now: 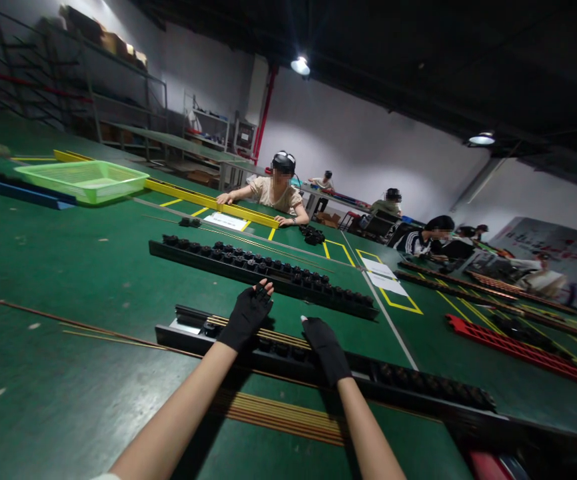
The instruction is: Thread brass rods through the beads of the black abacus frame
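Note:
Both my hands wear black gloves with bare fingertips. My left hand (247, 313) lies flat on the near black rail (408, 387), fingers stretched forward over thin brass strips (278, 335) that run along the rail's top. My right hand (324, 347) rests on the same rail just to the right, at the end of those strips. Its fingers are curled under, with one fingertip showing, and what they hold is hidden. The rail carries a row of black sockets. More brass strips (278, 413) lie on the green table (68, 280) between my forearms.
A second black socket rail (263, 267) lies parallel farther away. A green plastic basket (86, 179) stands far left by a yellow bar (208, 199). A red rail (513, 347) lies right. One person leans on the table opposite; others sit at the far right.

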Tool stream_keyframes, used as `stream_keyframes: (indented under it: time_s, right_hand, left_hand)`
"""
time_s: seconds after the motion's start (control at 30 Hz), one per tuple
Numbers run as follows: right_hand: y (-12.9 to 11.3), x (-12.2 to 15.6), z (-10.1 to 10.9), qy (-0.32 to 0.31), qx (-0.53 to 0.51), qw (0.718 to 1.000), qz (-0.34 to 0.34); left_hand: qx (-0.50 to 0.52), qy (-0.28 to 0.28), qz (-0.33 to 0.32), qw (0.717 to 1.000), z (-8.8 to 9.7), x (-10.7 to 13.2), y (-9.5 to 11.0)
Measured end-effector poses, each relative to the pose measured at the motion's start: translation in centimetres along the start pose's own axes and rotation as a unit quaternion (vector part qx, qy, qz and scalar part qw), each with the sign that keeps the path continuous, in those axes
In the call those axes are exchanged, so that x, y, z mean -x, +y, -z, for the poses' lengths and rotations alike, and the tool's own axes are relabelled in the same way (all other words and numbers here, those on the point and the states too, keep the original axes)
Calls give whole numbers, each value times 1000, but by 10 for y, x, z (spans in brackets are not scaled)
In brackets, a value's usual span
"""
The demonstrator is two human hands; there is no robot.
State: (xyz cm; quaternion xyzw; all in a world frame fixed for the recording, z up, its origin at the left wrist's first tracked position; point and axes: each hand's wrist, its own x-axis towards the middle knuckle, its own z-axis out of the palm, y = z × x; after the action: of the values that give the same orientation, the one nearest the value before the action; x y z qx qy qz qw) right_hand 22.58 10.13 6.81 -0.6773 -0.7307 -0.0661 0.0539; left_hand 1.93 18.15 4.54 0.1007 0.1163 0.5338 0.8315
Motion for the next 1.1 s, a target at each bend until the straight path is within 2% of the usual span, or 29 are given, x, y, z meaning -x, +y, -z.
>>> stream_keyframes:
  time_s: [0.13,0.27,0.47,0.6,0.7,0.83,0.9,1.1]
  right_hand:
    - [-1,-4,1,-19,7,999,-47]
    - [-8,2,9,-32,15,999,-39]
    - [-18,-3,40,-23,42,999,-14]
    - [-28,-22,56,15,42,998,-47]
    - [-43,-24,47,32,36,997,-54]
    - [-61,-13,18,-17,16,999,24]
    - [-64,-10,9,-24,13,999,37]
    - [-59,-9,9,-48,5,997,59]
  left_hand:
    - [3,3,4,1000,-1,-1,0]
    - [-6,-2,-1,1000,-4,3,-1]
    - [-16,-10,-6,1000,-7,7,-2]
    - [-18,-11,-5,1000,-5,6,-1]
    - [-15,-8,-7,1000,-4,4,-1]
    - [-15,-3,-9,1000,-4,4,-2]
    - [-16,-3,-7,1000,-5,3,-2]
    - [-14,1,-1,1000,-4,1,-1]
